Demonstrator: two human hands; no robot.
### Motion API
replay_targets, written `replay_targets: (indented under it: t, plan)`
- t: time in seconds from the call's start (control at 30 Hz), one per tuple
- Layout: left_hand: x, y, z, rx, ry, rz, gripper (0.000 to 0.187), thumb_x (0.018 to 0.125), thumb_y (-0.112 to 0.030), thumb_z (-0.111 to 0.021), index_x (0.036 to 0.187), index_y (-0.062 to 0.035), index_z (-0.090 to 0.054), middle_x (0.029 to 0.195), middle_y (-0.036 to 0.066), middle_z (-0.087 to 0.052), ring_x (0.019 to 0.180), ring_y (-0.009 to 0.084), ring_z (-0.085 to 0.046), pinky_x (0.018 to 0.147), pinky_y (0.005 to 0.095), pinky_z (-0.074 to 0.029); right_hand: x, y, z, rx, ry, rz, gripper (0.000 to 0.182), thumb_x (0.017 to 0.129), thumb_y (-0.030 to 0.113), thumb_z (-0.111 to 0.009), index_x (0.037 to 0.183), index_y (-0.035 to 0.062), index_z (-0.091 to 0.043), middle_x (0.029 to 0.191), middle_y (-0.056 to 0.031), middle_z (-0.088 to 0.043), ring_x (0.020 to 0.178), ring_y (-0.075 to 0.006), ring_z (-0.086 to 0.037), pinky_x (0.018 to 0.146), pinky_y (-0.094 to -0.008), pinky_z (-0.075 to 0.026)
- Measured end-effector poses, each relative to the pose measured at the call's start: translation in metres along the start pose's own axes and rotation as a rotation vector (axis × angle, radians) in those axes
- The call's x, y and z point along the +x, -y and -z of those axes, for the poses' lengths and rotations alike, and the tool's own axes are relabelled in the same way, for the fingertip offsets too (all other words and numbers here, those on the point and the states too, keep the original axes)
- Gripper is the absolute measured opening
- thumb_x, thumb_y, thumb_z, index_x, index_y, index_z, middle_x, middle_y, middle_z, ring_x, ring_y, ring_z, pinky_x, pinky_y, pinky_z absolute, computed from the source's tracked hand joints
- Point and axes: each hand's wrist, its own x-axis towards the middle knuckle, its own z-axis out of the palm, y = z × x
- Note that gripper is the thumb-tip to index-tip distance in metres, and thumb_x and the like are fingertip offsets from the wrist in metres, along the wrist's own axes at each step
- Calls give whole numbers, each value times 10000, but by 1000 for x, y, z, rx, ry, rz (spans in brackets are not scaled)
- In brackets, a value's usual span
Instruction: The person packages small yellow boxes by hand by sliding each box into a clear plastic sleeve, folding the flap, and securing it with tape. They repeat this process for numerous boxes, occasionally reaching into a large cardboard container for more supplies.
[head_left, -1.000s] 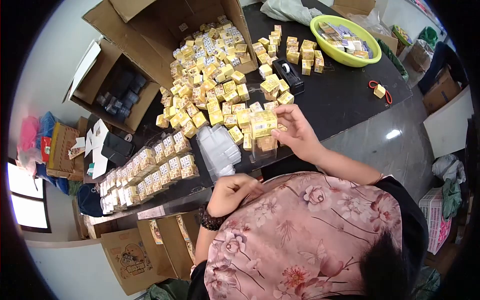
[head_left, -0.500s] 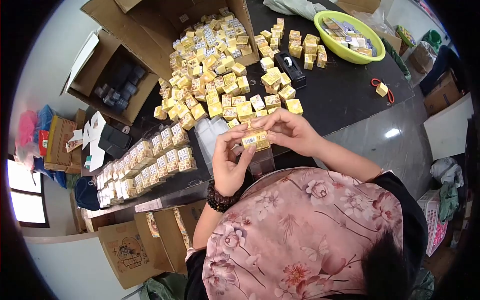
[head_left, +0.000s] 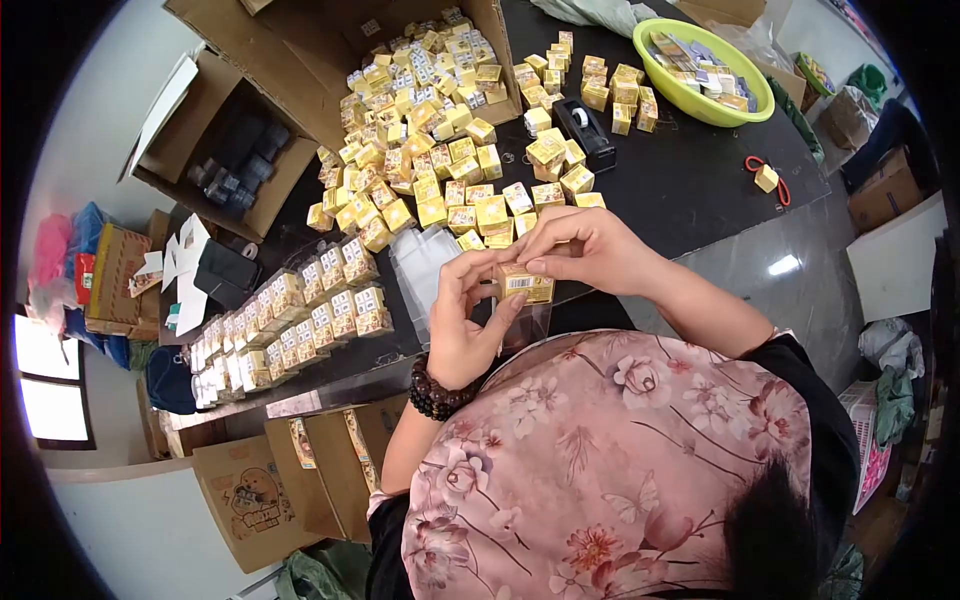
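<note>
Across the black table (head_left: 690, 190) I count one yellow-green basin (head_left: 728, 113), then, over the near edge, two hands, my left hand (head_left: 462, 328) and right hand (head_left: 600, 258), both drawn in narrowly. Next: one tape dispenser (head_left: 596, 150), one pair of red-handled scissors (head_left: 784, 192). Smallest: one yellow box (head_left: 530, 287), held by both, right of the left hand, lower left of the right. Loose boxes (head_left: 432, 211) exceed reliable count.
</note>
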Motion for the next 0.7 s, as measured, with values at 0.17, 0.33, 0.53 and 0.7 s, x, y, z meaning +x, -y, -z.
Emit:
replay_targets:
  t: [0.17, 0.33, 0.53, 0.7]
  plan:
    - [-3, 3, 12, 185, 95, 41, 420, 873, 81, -616, 1271, 0, -508, 1230, 121, -575, 1101, 148, -570, 873, 282, -503, -6, 5, 5, -251, 168, 128, 171, 929, 37, -576, 1081, 10, -652, 1082, -70, -588, 994, -181, -570, 863, -293, -460]
    - [-8, 22, 14, -69, -76, 145, 325, 898, 70, -583, 1208, -8, -526, 1251, 114, -552, 1107, 158, -567, 862, 279, -524, 21, -20, 34, -476, 129, 7, 217, 922, 80, -557, 1109, 26, -655, 1113, -102, -624, 1055, -247, -584, 874, -339, -466]
    - [-18, 37, 33, -755, -330, 399, 156, 974, -6, -471, 1118, -58, -438, 1245, 152, -557, 1127, 268, -595, 895, 454, -546, 145, -121, 166, -1487, -122, -102, 340, 765, 111, -679, 1103, 83, -661, 1059, -81, -669, 1098, -289, -529, 938, -432, -411]
    - [-50, 46, 66, -836, -171, 607, 338, 890, 50, -532, 1199, -41, -432, 1165, 123, -580, 1094, 234, -599, 928, 441, -517, 189, -143, 189, -1659, 297, -309, 465, 702, 126, -730, 1157, 114, -637, 1092, -71, -660, 1178, -285, -483, 982, -455, -360]
